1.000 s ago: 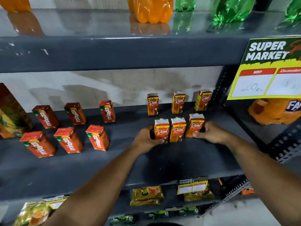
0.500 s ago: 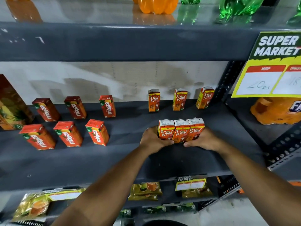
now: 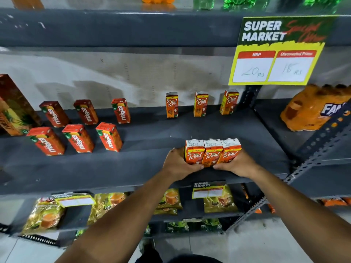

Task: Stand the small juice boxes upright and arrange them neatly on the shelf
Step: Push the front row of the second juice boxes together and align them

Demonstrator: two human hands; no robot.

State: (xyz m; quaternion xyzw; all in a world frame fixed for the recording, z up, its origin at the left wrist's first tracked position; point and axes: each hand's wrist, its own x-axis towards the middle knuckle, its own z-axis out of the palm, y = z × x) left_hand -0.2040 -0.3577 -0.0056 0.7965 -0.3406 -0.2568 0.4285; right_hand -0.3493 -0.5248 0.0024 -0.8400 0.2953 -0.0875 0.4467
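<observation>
Orange Real boxes, front trio (image 3: 212, 152), upright, pressed together near shelf (image 3: 152, 168) front edge; left hand (image 3: 178, 166) and right hand (image 3: 235, 164) each in clamping grip on trio's ends; rear Real trio (image 3: 201, 104) upright but spaced, likely left; red Maaza boxes (image 3: 79, 128) upright, spaced.

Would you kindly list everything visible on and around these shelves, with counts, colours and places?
Real juice boxes, front: 3, orange, pressed side by side near the shelf's front edge, between both hands.
Real juice boxes, back: 3, orange, upright and spaced apart along the rear.
Maaza juice boxes: 6, red, two rows of three on the left.
Large carton: 1, dark red and yellow, far left.
Shelf: 1, dark grey.
Price sign: 1, yellow and green, hanging upper right.
Fanta pack: 1, orange, right bay.
Bottles: orange and green, top shelf, cut off by the frame.
Yellow pouches: several, lower shelf.
Left hand: against the left box.
Right hand: against the right box.
</observation>
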